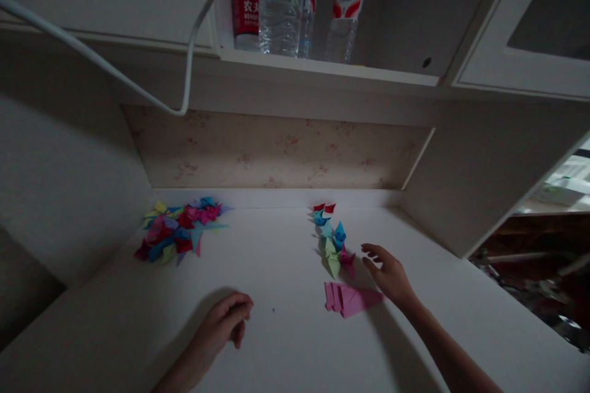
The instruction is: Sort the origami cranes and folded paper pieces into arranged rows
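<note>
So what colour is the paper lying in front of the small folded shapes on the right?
Pink: the paper shows best in the head view, the only one.

Paper pile (177, 233): on the counter (286, 359), beyond the left hand (227, 316) and to its left.
Paper figures (330, 255): left of the right hand (391, 275), reaching beyond it.
Folded paper (353, 299): before the paper figures, near-left of the right hand.
Bottles (280, 12): on the shelf (322, 69), above and beyond both hands.

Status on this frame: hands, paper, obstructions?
Left hand loosely curled, no object visible. Right hand open beside magenta folded paper. Pink paper near right wrist. White cable upper left, apart from hands.
</note>
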Demonstrator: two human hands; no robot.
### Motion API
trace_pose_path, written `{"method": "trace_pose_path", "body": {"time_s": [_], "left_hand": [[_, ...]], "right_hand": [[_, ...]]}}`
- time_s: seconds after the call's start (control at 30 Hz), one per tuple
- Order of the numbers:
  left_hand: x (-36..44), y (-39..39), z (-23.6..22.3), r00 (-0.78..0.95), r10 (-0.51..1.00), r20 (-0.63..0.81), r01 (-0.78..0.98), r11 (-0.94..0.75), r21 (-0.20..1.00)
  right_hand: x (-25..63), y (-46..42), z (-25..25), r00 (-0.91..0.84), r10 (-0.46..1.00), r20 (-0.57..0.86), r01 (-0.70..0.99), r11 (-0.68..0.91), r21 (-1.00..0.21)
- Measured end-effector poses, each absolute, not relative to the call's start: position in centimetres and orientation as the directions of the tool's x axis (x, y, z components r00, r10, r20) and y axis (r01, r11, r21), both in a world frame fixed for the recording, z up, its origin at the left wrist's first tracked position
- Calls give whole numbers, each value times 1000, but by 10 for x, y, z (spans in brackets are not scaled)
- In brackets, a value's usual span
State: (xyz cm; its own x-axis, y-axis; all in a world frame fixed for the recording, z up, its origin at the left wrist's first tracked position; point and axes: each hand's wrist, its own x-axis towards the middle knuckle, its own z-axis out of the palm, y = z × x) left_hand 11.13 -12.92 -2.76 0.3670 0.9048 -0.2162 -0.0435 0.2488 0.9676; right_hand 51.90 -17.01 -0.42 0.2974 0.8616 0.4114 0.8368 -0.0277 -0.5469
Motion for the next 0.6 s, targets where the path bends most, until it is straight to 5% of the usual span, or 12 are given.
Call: {"method": "trace_pose_path", "body": {"time_s": [0.1, 0.23, 0.43, 0.6], "left_hand": [[112, -130, -28, 365, 903, -225, -28, 252, 967], [109, -131, -28, 389, 897, -212, -15, 236, 972], [109, -137, -22, 370, 907, -201, -8, 219, 976], [109, -131, -27, 315, 928, -200, -15, 215, 976]], "right_hand": [[498, -185, -1, 394, 767, 506, 829, -59, -556], [444, -205, -1, 374, 820, 433, 739, 19, -674], [356, -205, -13, 149, 962, 227, 543, 112, -832], [323, -198, -28, -70, 985, 158, 542, 171, -823]]}}
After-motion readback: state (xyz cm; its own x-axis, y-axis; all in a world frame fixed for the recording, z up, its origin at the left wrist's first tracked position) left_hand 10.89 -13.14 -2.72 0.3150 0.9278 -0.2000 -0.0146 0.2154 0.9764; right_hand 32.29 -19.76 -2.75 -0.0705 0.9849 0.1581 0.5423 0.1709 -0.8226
